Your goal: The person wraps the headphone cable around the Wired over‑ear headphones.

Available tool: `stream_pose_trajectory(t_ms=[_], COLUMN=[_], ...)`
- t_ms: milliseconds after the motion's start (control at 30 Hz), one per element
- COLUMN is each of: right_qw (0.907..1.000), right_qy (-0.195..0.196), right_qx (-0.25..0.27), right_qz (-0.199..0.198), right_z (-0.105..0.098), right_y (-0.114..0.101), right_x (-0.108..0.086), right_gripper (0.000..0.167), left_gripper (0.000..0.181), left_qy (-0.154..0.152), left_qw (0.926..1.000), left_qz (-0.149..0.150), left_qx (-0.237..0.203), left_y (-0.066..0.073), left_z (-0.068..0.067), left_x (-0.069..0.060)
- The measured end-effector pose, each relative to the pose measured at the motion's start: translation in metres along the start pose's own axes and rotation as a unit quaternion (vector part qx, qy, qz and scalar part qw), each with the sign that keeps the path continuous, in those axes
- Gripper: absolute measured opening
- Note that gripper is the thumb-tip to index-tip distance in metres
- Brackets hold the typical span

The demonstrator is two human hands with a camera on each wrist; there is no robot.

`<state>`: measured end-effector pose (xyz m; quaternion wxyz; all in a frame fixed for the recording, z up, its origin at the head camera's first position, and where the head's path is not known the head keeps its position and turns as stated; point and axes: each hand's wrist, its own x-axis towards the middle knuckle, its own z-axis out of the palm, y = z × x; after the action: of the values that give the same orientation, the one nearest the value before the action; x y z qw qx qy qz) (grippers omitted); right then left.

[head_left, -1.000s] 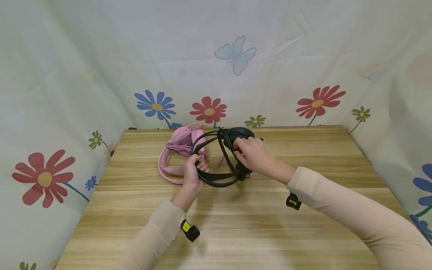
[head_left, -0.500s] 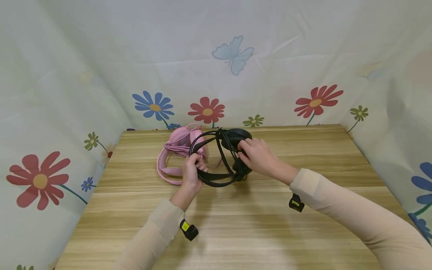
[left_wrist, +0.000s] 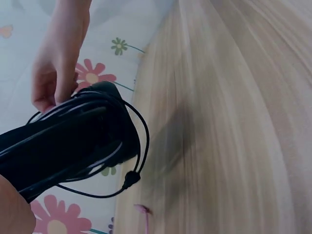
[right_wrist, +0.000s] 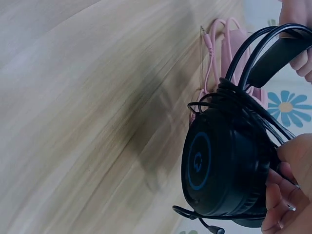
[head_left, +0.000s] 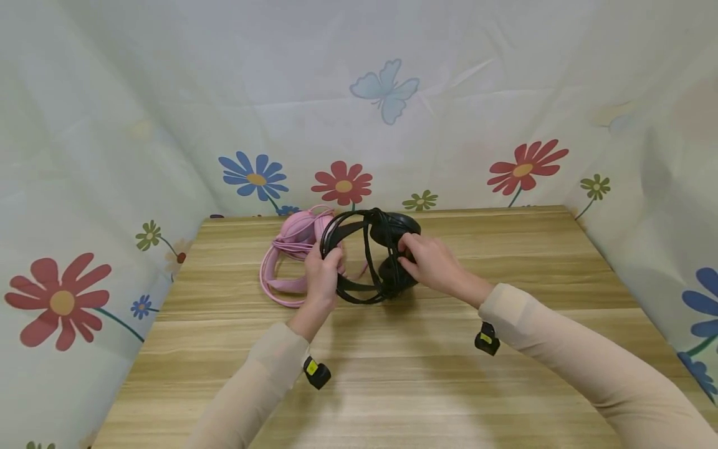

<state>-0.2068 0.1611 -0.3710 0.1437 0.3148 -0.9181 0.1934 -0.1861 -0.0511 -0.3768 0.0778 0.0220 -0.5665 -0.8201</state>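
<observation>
Black over-ear headphones (head_left: pixel 394 226) are held above the table, their cable (right_wrist: pixel 243 100) wound around the ear cups. My left hand (head_left: pixel 322 274) grips the headband at its left end. At the right, my right hand (head_left: pixel 439 265) pinches the wound cable between thumb and fingers, beside the ear cups. The right wrist view shows one ear cup (right_wrist: pixel 226 163) with a blue ring and a thin microphone boom below it. Pink headphones (head_left: pixel 297 226), also wrapped in their cable, lie on the table behind my left hand, which partly hides them.
The wooden table (head_left: pixel 381 386) runs back to a white curtain (head_left: pixel 449 137) printed with flowers and a butterfly. Curtain sides also enclose the left and right. A pink plug (right_wrist: pixel 208 43) sticks out beside the pink headphones.
My left hand has risen a little and turned the black headphones, so the gap between the ear cups shows more. My right hand has shifted slightly right, still at the cable.
</observation>
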Motion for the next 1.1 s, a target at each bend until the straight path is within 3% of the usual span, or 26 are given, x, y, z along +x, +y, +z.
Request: stream_pose_trajectory(t_ms=[167,300,467,600,700,833,1000,1067,1100], right_qw=[0.9979,0.9944,0.9821,0.9613,0.9374,0.8896,0.8224,0.8057,0.8021], right_qy=[-0.002,0.016,0.033,0.031,0.012,-0.018,-0.039,-0.048,-0.050], right_qx=[0.037,0.059,0.113,0.179,0.238,0.338,0.453,0.481,0.487], right_qz=[0.052,0.086,0.147,0.207,0.254,0.307,0.342,0.343,0.342], right_z=[0.005,0.012,0.021,0.028,0.032,0.037,0.039,0.038,0.038], right_y=[0.001,0.002,0.004,0.007,0.011,0.018,0.027,0.031,0.033], right_x=[0.002,0.004,0.006,0.005,0.003,0.000,-0.005,-0.008,-0.009], right_gripper=[0.017,0.014,0.010,0.009,0.009,0.012,0.024,0.031,0.034], left_gripper=[0.017,0.019,0.028,0.034,0.036,0.039,0.043,0.045,0.046], left_qy=[0.000,0.006,-0.001,-0.014,-0.036,-0.073,-0.126,-0.145,-0.155], left_qw=[0.9953,0.9819,0.9510,0.9156,0.8849,0.8412,0.8043,0.7926,0.7856], left_qz=[0.059,0.113,0.180,0.233,0.278,0.342,0.378,0.380,0.381], left_qx=[0.076,0.152,0.251,0.328,0.372,0.412,0.441,0.454,0.462], left_y=[-0.001,-0.004,-0.009,-0.015,-0.023,-0.034,-0.046,-0.050,-0.051], left_z=[0.008,0.015,0.024,0.030,0.032,0.034,0.035,0.036,0.036], left_x=[0.003,0.003,0.000,-0.005,-0.007,-0.008,-0.008,-0.008,-0.008])
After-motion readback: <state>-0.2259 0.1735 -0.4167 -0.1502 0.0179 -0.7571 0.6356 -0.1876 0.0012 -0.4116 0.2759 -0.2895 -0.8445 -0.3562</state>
